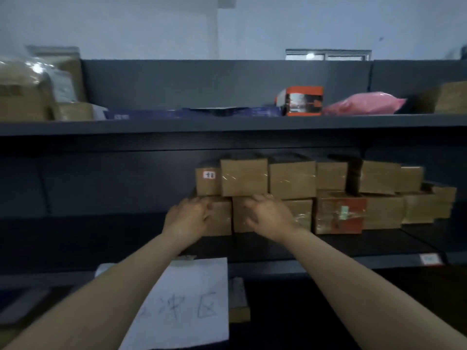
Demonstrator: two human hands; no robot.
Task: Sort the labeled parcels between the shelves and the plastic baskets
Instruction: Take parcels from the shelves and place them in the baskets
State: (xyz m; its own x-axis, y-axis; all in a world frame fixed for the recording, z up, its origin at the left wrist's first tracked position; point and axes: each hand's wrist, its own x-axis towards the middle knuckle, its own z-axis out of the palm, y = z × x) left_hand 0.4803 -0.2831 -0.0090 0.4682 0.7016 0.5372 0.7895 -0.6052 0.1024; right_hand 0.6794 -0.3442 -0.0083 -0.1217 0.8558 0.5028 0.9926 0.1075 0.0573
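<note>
**Two hands on the lower cartons**

On the middle shelf [328, 265] we count six brown cartons [243, 176] in the upper row; blur hides the lower row's number. Above sit one orange box [304, 101] and one pink bag [364, 103]. Both arms reach forward. Our left hand [188, 215] lies on the leftmost lower carton [222, 219] and our right hand [267, 213] on the neighbouring carton [300, 212], fingers bent. We cannot tell whether they grip

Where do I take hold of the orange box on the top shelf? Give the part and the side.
Come from the front; the back panel closes the rear. Put the grip across the left and right faces of the orange box: it stands upright with nothing stacked on it. The pink bag lies close on its right, so fingers would probably nudge it aside.
</note>
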